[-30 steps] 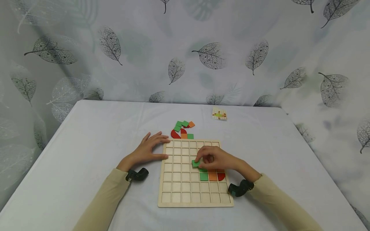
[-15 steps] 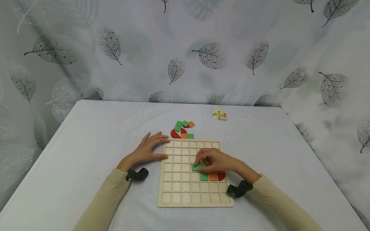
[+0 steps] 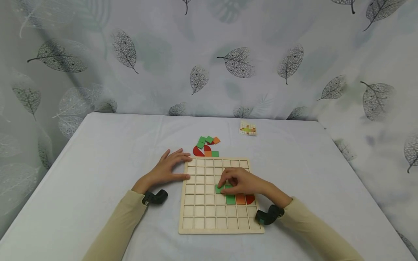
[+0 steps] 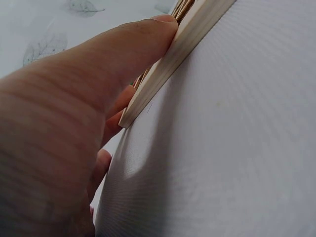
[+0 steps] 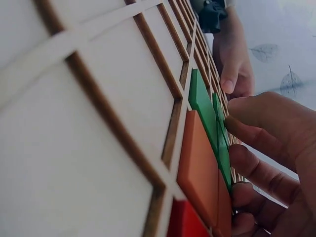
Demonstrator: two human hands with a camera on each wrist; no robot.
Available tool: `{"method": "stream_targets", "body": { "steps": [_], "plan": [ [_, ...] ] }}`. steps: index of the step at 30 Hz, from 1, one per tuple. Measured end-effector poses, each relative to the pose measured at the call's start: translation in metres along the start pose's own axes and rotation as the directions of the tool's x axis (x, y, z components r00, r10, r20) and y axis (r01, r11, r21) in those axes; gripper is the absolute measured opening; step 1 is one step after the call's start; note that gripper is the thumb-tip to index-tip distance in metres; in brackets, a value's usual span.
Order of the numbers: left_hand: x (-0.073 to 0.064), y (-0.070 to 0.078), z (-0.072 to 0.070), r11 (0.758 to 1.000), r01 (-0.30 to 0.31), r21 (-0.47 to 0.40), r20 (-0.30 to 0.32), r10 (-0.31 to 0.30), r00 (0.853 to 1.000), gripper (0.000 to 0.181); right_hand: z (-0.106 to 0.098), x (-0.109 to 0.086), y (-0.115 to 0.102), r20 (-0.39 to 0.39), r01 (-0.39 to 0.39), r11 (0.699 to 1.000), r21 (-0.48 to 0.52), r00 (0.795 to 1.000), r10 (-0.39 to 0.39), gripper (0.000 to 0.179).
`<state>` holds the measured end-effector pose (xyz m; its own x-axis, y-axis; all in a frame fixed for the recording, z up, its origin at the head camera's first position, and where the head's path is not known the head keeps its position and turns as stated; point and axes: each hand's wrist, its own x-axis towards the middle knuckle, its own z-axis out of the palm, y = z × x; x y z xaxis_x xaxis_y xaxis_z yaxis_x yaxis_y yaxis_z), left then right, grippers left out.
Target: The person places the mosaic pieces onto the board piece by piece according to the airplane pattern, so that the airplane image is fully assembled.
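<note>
A square wooden grid board (image 3: 199,211) lies on the table, its cells bordered by raised strips. My right hand (image 3: 243,181) is over the board's middle, fingers curled, its fingertips and thumb pinching a green square tile (image 3: 218,189) at a cell. Another green tile (image 3: 230,199), an orange tile (image 3: 240,199) and a red rounded piece (image 3: 250,199) sit in the row nearer me. In the right wrist view, green tiles (image 5: 203,106) and an orange tile (image 5: 198,168) lie beside the fingers. My left hand (image 3: 168,168) rests spread at the board's left edge, with the thumb touching the rim.
Beyond the board's far edge lies a loose cluster of pieces, among them green tiles (image 3: 200,145), an orange tile (image 3: 216,140) and a red rounded piece (image 3: 197,152). A small pattern card (image 3: 248,128) lies farther back on the white-covered table (image 3: 294,156). A leaf-print cloth hangs behind.
My right hand has lowered the green tile toward me into line with its cell, then shifted slightly left with it. The left hand stays in place.
</note>
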<state>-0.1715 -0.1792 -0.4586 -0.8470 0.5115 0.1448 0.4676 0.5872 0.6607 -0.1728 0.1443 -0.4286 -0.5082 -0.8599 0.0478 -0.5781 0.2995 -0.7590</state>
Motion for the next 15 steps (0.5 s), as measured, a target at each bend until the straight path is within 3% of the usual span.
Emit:
{"method": "stream_targets", "body": {
  "steps": [15],
  "plan": [
    [0.001, 0.0, 0.0, 1.0, 0.004, 0.006, 0.002, -0.004, 1.0, 0.057, -0.01, 0.006, 0.003, -0.07, 0.0, 0.999, -0.032, 0.998, -0.002, 0.008]
  ]
}}
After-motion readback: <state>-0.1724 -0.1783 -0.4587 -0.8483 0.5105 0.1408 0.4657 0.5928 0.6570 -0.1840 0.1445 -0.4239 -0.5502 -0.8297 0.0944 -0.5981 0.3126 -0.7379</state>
